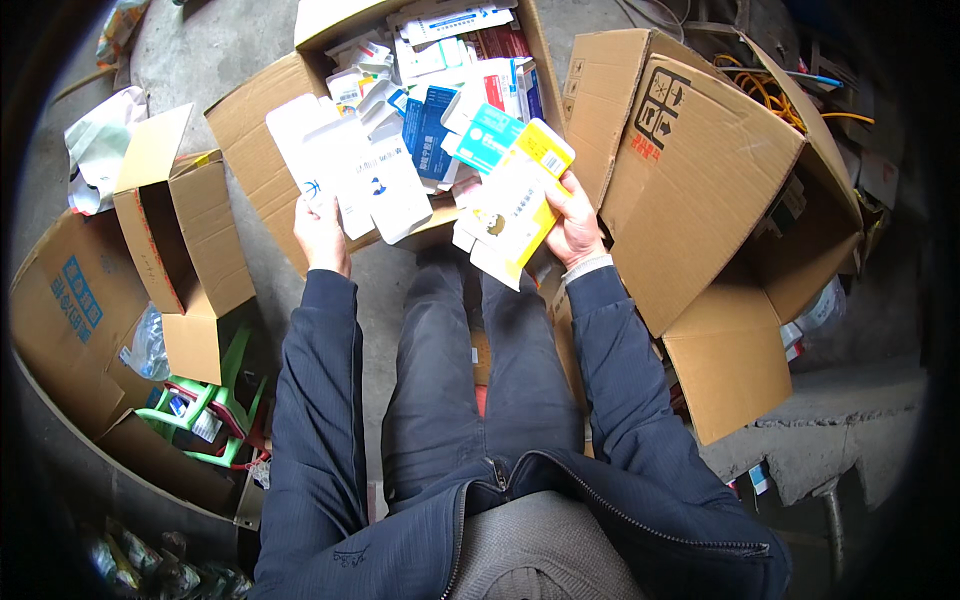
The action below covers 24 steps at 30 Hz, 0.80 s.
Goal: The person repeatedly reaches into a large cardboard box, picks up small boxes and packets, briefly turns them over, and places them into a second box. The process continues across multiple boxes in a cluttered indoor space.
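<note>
My left hand (pixel 322 238) pinches a flattened white paperboard carton (pixel 330 165), my right hand (pixel 575 225) a flattened yellow-and-white carton (pixel 515 205) — margins only, probably keeping faces visible — near the brown cardboard box (pixel 260 115)'s near edge.

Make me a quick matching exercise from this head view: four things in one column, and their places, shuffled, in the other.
Things:
1. White card packaging
2. Green plastic frame
3. Yellow-and-white carton
4. Yellow-orange cable

Places:
A. Held in the right hand
B. Toward the upper right of the picture
C. Held in the left hand
D. Toward the lower left of the picture

Right pairs: 1-C; 2-D; 3-A; 4-B
</note>
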Tool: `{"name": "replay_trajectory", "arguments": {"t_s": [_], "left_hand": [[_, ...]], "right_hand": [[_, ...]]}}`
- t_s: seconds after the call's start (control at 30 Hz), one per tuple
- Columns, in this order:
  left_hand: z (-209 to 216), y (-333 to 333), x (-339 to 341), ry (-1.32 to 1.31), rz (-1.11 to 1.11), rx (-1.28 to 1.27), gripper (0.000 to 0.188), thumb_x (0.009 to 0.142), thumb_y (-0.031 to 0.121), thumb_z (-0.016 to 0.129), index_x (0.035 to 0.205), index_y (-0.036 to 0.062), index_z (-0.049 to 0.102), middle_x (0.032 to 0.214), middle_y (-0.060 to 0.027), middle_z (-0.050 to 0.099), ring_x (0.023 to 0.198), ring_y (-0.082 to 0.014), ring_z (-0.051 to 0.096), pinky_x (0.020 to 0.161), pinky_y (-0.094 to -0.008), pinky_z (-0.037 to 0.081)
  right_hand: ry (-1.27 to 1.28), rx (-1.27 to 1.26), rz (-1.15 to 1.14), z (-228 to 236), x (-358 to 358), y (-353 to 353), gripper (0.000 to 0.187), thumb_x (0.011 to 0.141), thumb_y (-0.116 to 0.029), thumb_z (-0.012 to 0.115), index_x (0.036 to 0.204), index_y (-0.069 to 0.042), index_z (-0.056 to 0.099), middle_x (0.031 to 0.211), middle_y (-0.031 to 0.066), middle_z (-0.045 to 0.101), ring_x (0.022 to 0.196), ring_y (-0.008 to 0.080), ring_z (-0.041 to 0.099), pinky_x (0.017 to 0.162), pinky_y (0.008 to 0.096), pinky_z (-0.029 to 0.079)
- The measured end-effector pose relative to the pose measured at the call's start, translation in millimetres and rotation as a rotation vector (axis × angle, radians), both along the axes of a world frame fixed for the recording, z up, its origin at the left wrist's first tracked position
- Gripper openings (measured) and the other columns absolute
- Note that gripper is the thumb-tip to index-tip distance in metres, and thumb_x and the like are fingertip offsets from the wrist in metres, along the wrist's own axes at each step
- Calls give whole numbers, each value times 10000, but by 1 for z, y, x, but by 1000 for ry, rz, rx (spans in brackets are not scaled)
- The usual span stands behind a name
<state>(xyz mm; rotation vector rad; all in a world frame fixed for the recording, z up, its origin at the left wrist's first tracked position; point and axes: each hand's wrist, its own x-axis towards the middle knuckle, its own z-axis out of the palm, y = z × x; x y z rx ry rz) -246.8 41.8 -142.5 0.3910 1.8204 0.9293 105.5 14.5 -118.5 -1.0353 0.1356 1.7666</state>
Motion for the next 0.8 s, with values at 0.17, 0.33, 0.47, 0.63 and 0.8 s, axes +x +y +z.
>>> {"name": "replay_trajectory", "arguments": {"t_s": [0.17,0.33,0.47,0.63,0.8], "left_hand": [[-3,3,5,-29,32,0,236,956,13,588,1188,-23,560,1136,-95,648,1038,-151,614,922,-299,486],[-3,10,10,-4,-18,12,247,956,26,598,1196,-20,561,1134,-91,652,1028,-153,621,920,-300,490],[-1,18,14,-4,-38,69,222,958,34,601,1174,-6,571,1108,-82,659,1012,-143,623,922,-304,489],[0,26,17,-59,-59,28,234,968,58,591,1194,10,553,1080,-70,659,934,-95,609,774,-245,494],[-3,13,31,15,38,-85,634,973,117,579,1518,49,261,1465,-197,432,1253,-236,513,979,-324,444]], "right_hand": [[-36,-42,-1,-3,4,1,517,923,-52,612,1400,-27,414,1354,125,550,1247,255,546,1082,409,426],[6,-13,-37,-4,8,0,488,928,-32,610,1388,-17,448,1319,111,579,1194,235,586,1033,381,475],[28,-17,-43,-8,9,-1,497,926,-26,609,1393,-19,443,1326,116,574,1199,237,584,1031,381,478],[-45,-13,-31,-25,10,8,501,933,-23,592,1404,-8,423,1308,113,583,1180,229,592,1026,381,479],[-1131,-441,110,-63,7,42,423,933,-147,649,1290,38,515,1167,147,633,984,155,624,828,316,529]]}}
